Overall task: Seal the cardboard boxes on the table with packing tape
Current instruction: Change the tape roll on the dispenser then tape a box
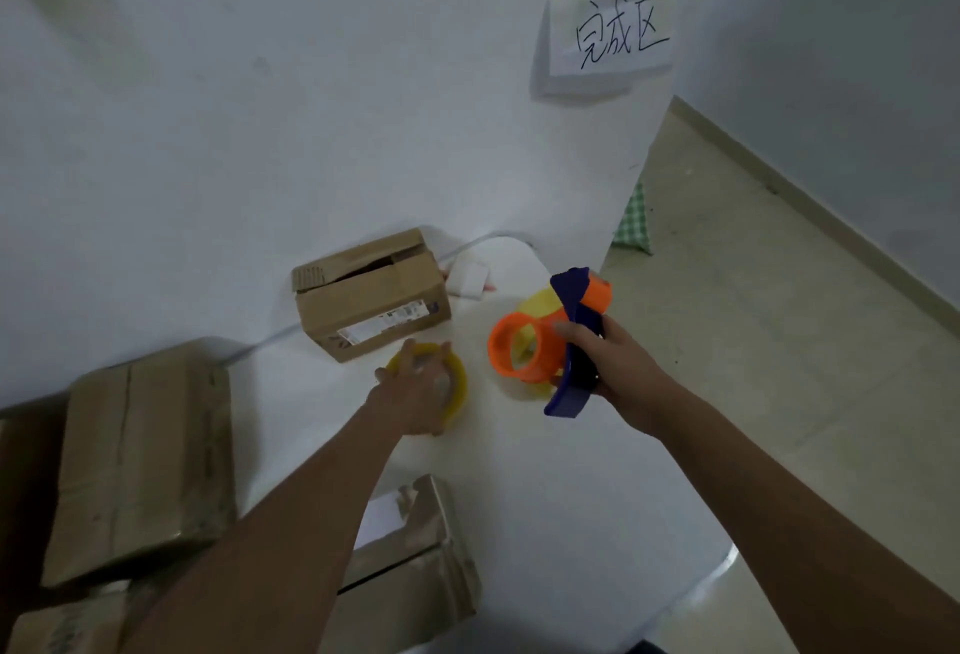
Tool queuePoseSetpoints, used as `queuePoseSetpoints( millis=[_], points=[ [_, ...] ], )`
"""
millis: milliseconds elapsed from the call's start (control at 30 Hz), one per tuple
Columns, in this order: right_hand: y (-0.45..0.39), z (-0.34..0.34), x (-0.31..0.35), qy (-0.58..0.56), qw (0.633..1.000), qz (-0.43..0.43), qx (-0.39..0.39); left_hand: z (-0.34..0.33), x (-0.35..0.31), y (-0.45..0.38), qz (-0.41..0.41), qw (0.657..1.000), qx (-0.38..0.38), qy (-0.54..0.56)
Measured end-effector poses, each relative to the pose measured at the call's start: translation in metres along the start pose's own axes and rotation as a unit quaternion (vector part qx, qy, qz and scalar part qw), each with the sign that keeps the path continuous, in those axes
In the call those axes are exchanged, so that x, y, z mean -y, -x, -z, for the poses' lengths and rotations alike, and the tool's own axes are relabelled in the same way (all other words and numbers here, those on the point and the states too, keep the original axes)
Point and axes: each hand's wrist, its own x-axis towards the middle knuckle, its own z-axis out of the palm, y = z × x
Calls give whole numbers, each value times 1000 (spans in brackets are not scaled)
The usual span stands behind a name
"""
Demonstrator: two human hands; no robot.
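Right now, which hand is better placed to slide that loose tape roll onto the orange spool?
Probably the left hand: it already grips the tape roll. The right hand holds the dispenser.

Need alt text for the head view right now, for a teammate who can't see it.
A person's right hand holds an orange-and-blue tape dispenser above a white table, while the left hand grips a yellowish tape roll. Beyond them sits a cardboard box with its flaps partly open; more boxes lie nearer at left.
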Motion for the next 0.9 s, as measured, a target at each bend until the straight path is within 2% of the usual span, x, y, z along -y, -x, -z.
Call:
queuePoseSetpoints(
  millis=[200,267,300,333,367,433,500,533,600,633,667,700,800,900],
  points=[
    [-25,20,2,-70,983,105,-136,3,-18,6,-3,996,-90,-26],
    [-33,30,1,-73,970,128,-192,12,-40,18,-23,983,-128,127],
    [-36,35,0,-68,965,131,-219,15,-54,25,-8,958,-127,258],
    [-38,39,0,-60,960,130,-242,16,-71,32,14,910,-99,402],
    [-40,42,-2,-49,955,124,-264,15,-89,38,34,845,-48,532],
    [-44,50,-6,-36,947,113,-297,7,-123,46,83,683,57,723],
    [-47,57,-12,-19,946,102,-308,-4,-149,42,137,526,106,833],
    [-48,60,-14,-10,947,99,-305,-10,-158,36,160,458,107,868],
    [-48,65,-19,9,952,93,-291,-20,-176,26,186,348,85,915],
    [-47,67,-20,19,955,91,-283,-22,-184,22,190,308,70,930],
    [-45,68,-22,27,957,92,-273,-24,-190,19,188,282,50,940],
    [-44,69,-24,35,959,96,-263,-25,-195,17,180,268,29,946],
    [-38,70,-29,66,963,98,-241,-19,-201,15,169,255,-24,952],
    [-31,74,-36,102,963,99,-228,-17,-195,12,170,216,-45,960]
  ],
)
